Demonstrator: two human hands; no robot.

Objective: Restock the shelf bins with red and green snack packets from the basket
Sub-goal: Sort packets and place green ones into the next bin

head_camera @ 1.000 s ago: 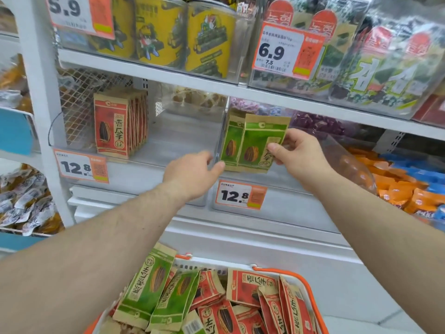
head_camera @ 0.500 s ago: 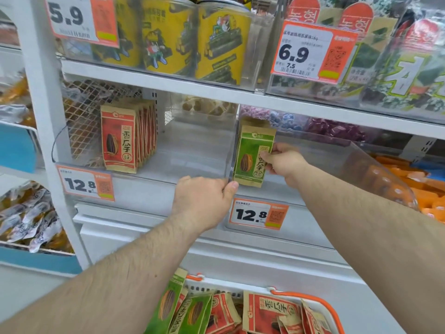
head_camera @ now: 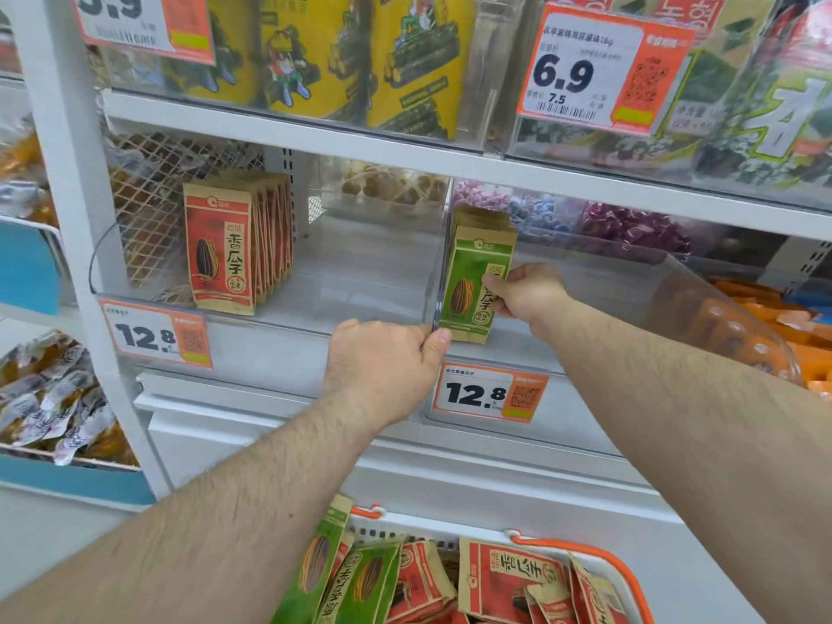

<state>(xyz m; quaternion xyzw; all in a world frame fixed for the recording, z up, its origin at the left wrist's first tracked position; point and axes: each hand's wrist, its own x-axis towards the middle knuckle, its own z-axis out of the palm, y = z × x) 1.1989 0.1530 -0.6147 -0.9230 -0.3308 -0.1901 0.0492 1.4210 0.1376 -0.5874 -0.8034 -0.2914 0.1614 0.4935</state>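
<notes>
Green snack packets (head_camera: 472, 281) stand upright at the left wall of the right clear bin (head_camera: 630, 281). My right hand (head_camera: 524, 292) pinches their right edge inside that bin. My left hand (head_camera: 387, 367) grips the front rim of the bins where the two meet, thumb on the divider. A row of red snack packets (head_camera: 225, 249) stands in the left clear bin (head_camera: 360, 272). At the bottom, the white basket with orange handles (head_camera: 599, 560) holds several red packets (head_camera: 513, 578) and green packets (head_camera: 342, 574).
Price tags reading 12.8 (head_camera: 488, 394) hang on both bin fronts. The shelf above carries yellow cans (head_camera: 360, 51) and seaweed packs (head_camera: 743, 96). Orange packets (head_camera: 792, 317) lie to the right; silver-wrapped snacks (head_camera: 45, 398) fill a blue bin at the left.
The green packets went from fanned and tilted to upright against the bin's left wall, held by my right hand. My left hand closed on the bin rim. The view shifted up.
</notes>
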